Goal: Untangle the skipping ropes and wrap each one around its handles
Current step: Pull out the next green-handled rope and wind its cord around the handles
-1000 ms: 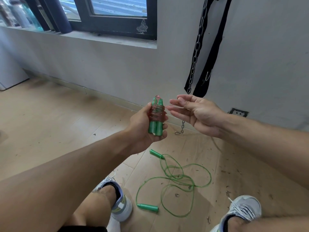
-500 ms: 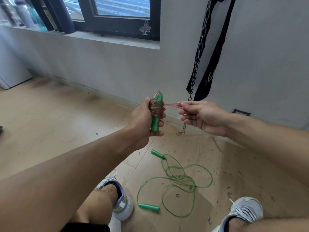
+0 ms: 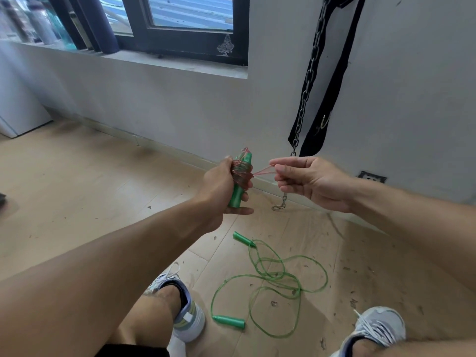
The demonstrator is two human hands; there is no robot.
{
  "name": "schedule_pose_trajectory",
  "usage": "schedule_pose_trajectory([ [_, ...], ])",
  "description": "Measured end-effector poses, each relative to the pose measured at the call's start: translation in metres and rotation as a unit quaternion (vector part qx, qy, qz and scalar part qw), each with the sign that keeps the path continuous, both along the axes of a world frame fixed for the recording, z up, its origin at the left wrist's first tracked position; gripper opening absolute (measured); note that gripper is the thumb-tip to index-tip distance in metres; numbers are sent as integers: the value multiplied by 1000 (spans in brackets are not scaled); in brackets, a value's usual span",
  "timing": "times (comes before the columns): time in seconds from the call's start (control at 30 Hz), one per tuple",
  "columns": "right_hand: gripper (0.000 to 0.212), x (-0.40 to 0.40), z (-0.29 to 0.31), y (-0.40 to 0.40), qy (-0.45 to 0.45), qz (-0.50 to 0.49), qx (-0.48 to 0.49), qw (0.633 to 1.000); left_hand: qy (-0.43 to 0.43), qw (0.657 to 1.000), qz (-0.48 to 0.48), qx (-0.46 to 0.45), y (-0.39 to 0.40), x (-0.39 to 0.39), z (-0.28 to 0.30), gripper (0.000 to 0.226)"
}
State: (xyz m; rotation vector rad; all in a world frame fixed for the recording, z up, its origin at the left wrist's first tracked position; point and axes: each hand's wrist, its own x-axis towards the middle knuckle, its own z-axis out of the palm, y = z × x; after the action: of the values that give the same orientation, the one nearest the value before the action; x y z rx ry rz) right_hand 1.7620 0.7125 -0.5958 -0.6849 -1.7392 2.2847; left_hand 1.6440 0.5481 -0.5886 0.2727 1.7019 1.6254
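left hand (image 3: 219, 186) grips 2 wrapped handles (image 3: 240, 181); right hand (image 3: 309, 180), at 3 o'clock, pinches the red rope (image 3: 264, 170).

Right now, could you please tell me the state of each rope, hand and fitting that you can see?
red rope: wound around its paired green handles, last loop pulled out to the side.
left hand: grips the wrapped handles.
right hand: pinches the loose red loop.
green rope: loose on the floor, loops overlapping, unwrapped.
chain: hanging, its hook on the floor.
window: looks closed.
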Motion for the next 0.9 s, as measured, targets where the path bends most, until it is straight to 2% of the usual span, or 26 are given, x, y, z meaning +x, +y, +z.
schedule_pose_trajectory([
  [0.13, 36, 0, 11, -4, 39, 24, 18, 999, 3, 1000, -24, 1, 0, 4, -1, 52],
  [0.23, 27, -1, 10, -10, 42, 26, 73, 996, 13, 999, -48, 8, 0, 6, -3, 50],
  [0.3, 24, -3, 6, -11, 44, 4, 99, 994, 32, 997, -66, 15, -1, 7, -3, 49],
  [0.43, 25, -7, 4, -7, 54, -66, 83, 993, 62, 994, -83, 43, -1, 8, -5, 48],
  [0.53, 24, -8, 3, -5, 59, -94, 113, 987, 114, 986, -112, 53, -1, 9, -8, 45],
  [0.73, 29, -3, -1, -8, 70, -38, 230, 970, 166, 978, -112, 55, -2, 10, -13, 41],
  [0.9, 36, 0, -3, -10, 76, -7, 296, 952, 168, 977, -123, 45, -2, 12, -13, 39],
])
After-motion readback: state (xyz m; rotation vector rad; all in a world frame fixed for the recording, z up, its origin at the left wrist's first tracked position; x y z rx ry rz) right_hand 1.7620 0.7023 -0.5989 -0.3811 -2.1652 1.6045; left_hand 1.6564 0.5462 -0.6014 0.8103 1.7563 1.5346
